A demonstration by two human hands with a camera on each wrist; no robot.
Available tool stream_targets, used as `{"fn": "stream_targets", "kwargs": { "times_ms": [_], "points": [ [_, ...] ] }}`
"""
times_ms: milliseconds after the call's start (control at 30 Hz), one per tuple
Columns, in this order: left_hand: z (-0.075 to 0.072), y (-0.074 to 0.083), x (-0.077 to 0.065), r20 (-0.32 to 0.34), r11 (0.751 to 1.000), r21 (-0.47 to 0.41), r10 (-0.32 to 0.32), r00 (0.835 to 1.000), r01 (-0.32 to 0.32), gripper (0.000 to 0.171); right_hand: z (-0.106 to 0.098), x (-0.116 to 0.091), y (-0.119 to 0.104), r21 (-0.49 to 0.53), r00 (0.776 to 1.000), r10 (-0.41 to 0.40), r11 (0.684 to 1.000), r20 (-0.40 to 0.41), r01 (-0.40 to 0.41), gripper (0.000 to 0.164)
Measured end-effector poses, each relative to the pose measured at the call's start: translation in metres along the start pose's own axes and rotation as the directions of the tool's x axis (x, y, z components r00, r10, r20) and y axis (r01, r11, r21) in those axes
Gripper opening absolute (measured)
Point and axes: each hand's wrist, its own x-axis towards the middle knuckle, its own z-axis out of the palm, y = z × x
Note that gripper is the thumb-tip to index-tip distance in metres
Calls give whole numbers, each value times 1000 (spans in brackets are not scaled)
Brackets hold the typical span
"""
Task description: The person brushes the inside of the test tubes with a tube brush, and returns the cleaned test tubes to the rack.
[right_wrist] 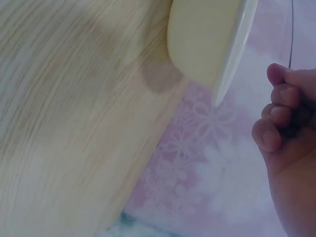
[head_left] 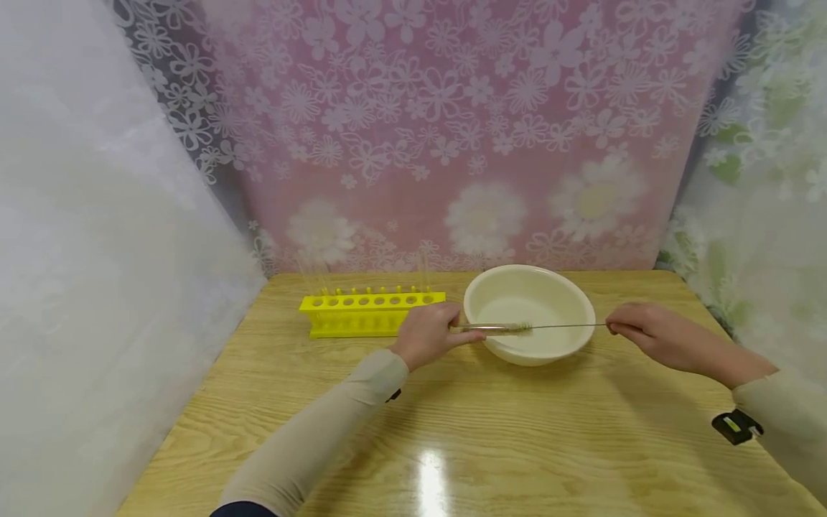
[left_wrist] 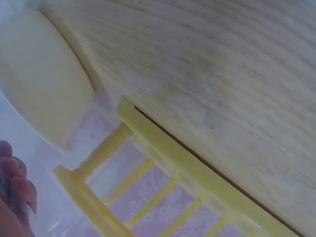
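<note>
My left hand (head_left: pixel 428 334) grips a clear glass test tube (head_left: pixel 494 329), which lies almost level over the left part of a cream basin (head_left: pixel 530 353). At the tube's right end show the bristles of a test tube brush (head_left: pixel 526 327). Its thin twisted wire (head_left: pixel 568 326) runs rightward across the basin to my right hand (head_left: pixel 665 341), which pinches the wire's end between thumb and fingers. The right wrist view shows this wire (right_wrist: pixel 291 34) rising from the fingertips (right_wrist: pixel 276 74). Only curled fingers (left_wrist: pixel 17 180) of the left hand appear in the left wrist view; how far the brush reaches inside is unclear.
A yellow test tube rack (head_left: pixel 355 332) stands left of the basin, partly behind the left hand. Upright glass tubes (head_left: pixel 423 269) stand at both its ends. The wooden table (head_left: pixel 517 431) meets a pink floral curtain (head_left: pixel 388 179) at its back edge.
</note>
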Motion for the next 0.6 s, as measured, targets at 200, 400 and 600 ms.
{"fn": "stream_targets", "kwargs": {
  "times_ms": [200,400,600],
  "points": [
    [-5,-6,-4,5,998,40,-54,999,54,52,-6,-9,10,-65,999,31,997,-42,-33,18],
    [-9,-6,0,-3,999,40,-37,999,37,52,-6,-5,8,-34,996,53,998,-65,-55,17],
    [-11,1,4,26,998,31,-52,998,51,50,-1,11,-4,8,997,81,997,-9,-81,16]
  ]
}}
